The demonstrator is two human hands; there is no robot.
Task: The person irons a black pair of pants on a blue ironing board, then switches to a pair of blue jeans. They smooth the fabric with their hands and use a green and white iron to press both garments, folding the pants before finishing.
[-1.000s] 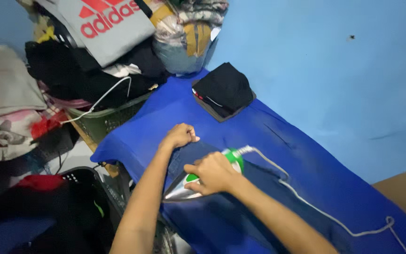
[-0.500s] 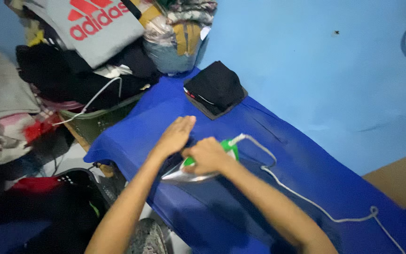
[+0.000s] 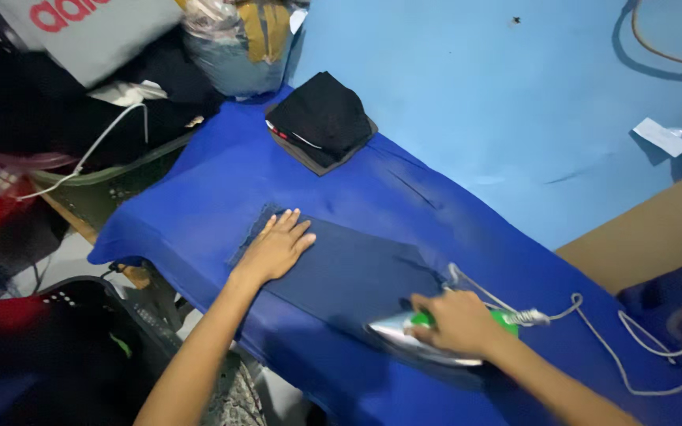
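Head view: my left hand [image 3: 276,249] lies flat, fingers spread, pinning the dark blue garment [image 3: 341,272] on the blue-covered table [image 3: 199,197]. My right hand [image 3: 455,322] is clamped around the green iron [image 3: 428,335] at the cloth's near edge. I'd say keep the fabric taut and the white cord [image 3: 593,347] clear of the soleplate. The iron's handle is mostly hidden under my fingers, and it's a bit blurry

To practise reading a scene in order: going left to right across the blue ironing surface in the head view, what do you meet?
Left hand flat on the dark blue cloth → right hand on the green and white iron → white cord trailing toward the right edge.
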